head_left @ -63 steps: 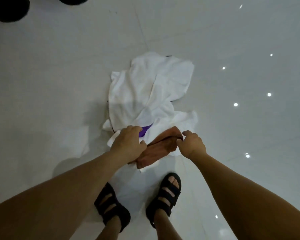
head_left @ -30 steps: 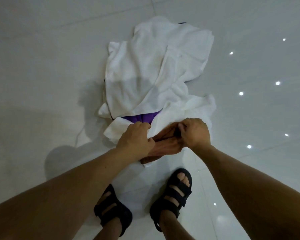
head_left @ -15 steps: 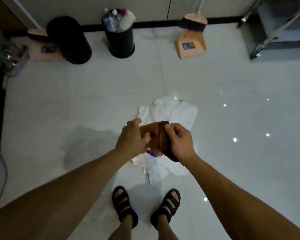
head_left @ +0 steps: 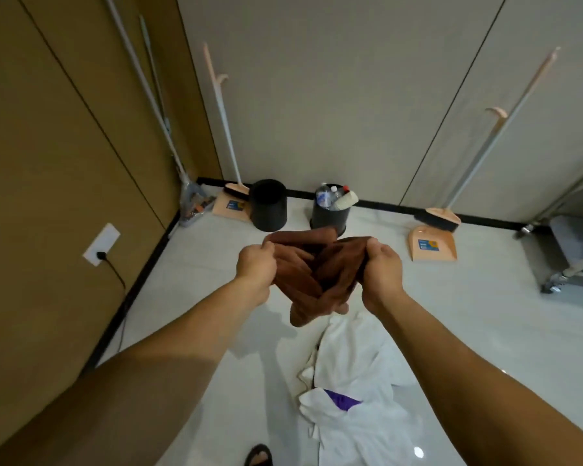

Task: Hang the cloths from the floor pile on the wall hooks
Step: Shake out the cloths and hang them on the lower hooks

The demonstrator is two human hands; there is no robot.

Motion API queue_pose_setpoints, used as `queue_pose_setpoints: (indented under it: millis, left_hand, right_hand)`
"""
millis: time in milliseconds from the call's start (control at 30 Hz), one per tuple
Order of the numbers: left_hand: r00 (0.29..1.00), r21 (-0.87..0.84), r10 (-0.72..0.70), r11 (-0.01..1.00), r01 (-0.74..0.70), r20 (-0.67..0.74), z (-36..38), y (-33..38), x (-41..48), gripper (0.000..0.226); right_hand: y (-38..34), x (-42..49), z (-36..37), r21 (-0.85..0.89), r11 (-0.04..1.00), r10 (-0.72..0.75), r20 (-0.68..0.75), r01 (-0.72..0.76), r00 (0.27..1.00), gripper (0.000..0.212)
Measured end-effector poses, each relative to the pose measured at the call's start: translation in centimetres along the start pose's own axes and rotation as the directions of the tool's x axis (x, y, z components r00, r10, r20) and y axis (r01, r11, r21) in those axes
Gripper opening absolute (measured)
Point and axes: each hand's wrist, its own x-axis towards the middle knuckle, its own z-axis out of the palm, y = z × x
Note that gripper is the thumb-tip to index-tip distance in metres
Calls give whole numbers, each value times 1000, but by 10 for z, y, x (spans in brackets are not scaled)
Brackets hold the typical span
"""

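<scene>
Left hand (head_left: 254, 267) clamped on the upper left corner of a brown cloth (head_left: 312, 277), fingers curled over the edge, back of the hand toward the camera. Right hand (head_left: 382, 274) likewise closed on the upper right corner, fabric bunched in the grip. Both arms bare, stretched forward at much the same height, hands apart with the cloth slung between them. Cloth in the air, clear of the floor (head_left: 216, 250), above and just beyond the pile. Top edge running left to right from hand to hand, dipping in the middle. Remainder gathered in diagonal folds converging downward to a blunt tip, pointing at the floor just above the far end of the pile. Colour rust brown, plain, soft and thick-looking, deeply creased. Below, on pale glossy tiles: heap of white cloths (head_left: 354, 358), crumpled, with a purple cloth (head_left: 342, 400) showing in a gap toward the near end. Toe of a black sandal (head_left: 258, 455) at the bottom edge. Along the far wall: black bin (head_left: 269, 205), second bin (head_left: 329, 215) stuffed with plastic bottles, left dustpan (head_left: 228, 206) and right dustpan (head_left: 433, 245), both peach, each with a long-handled broom. On the brown side wall, white socket (head_left: 101, 243) with black plug and cable. Metal trolley (head_left: 572, 250) on castors at far right.
</scene>
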Motion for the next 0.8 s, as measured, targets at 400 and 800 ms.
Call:
queue_pose_setpoints:
  millis: [400, 800]
  left_hand:
    - [970, 671, -172, 741, 13, 171, -153, 11, -80, 56]
    - [996, 204, 91, 974, -94, 26, -218, 20, -131, 51]
  right_hand:
    - [-112, -87, 92, 485, 741, 91, 613, -465, 784, 43]
    - [-154, -210, 153, 227, 857, -71, 941, -463, 330, 36]
